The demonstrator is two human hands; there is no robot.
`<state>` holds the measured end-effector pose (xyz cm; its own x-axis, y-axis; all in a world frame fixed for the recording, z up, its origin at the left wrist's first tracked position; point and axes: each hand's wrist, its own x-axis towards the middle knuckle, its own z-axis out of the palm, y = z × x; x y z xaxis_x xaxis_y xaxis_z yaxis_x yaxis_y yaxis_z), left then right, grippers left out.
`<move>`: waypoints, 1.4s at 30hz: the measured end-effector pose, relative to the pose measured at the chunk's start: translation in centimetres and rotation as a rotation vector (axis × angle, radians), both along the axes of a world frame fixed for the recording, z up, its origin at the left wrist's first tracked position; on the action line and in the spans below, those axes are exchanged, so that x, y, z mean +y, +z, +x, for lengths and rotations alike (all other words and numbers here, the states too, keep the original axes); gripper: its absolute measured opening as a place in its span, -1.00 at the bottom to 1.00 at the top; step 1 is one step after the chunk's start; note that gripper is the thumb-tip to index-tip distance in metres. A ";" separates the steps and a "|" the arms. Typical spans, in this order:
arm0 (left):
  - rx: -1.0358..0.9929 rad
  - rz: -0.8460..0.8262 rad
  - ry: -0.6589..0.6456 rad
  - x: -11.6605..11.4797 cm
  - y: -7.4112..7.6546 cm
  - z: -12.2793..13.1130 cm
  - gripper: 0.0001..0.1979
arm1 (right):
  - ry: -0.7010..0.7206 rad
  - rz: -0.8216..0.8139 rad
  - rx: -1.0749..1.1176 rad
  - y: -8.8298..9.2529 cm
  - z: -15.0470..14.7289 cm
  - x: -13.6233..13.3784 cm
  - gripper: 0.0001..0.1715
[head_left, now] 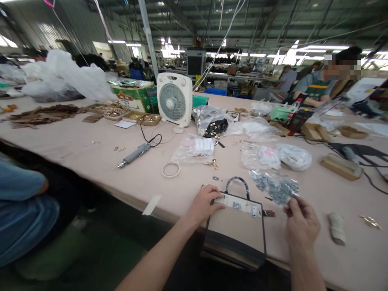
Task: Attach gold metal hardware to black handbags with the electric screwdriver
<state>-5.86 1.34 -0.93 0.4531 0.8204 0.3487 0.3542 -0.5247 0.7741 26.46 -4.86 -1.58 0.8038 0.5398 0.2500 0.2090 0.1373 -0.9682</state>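
Observation:
A small handbag (236, 231) with a beige panel and dark edges lies at the table's front edge. Its wrapped curved handle (238, 180) points away from me. Small metal plates (237, 205) sit along the pale strip near its top. My left hand (207, 204) grips the bag's upper left corner, thumb and fingers closed over it. To the right of the bag, my right hand (300, 218) is closed in a pinch; what its fingertips hold is too small to make out. Right beyond those fingertips lies a pile of silvery metal plates (277, 188).
A grey electric screwdriver (133, 155) and a white ring (170, 169) lie left. Behind stand a white box fan (175, 99) and plastic bags (195, 147). A cardboard tray (341, 166) and a rolled pale bundle (336, 228) lie right. A co-worker (321, 83) works across the table.

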 end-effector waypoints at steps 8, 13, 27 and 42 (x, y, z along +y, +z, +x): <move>0.079 0.135 -0.040 0.3 0.3 0.1 -0.85 | 0.550 -0.149 -0.010 4.6 -8.5 0.5 -0.49; 0.086 0.145 -0.021 0.4 0.1 0.4 -0.93 | 0.747 -0.232 -0.005 5.5 -11.7 1.2 -0.50; 0.050 0.061 -0.038 0.6 0.2 -0.4 -0.46 | 0.832 -0.424 -0.136 4.1 -13.3 2.8 -0.58; -0.002 0.029 -0.027 0.4 0.2 -0.7 -0.57 | 0.715 -0.593 -0.617 4.1 -15.5 2.6 -0.78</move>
<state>-6.61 1.79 -0.76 0.4743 0.7975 0.3730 0.3377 -0.5561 0.7594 10.93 -2.22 2.49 0.0871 0.9950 0.0480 0.7346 -0.0316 -0.6778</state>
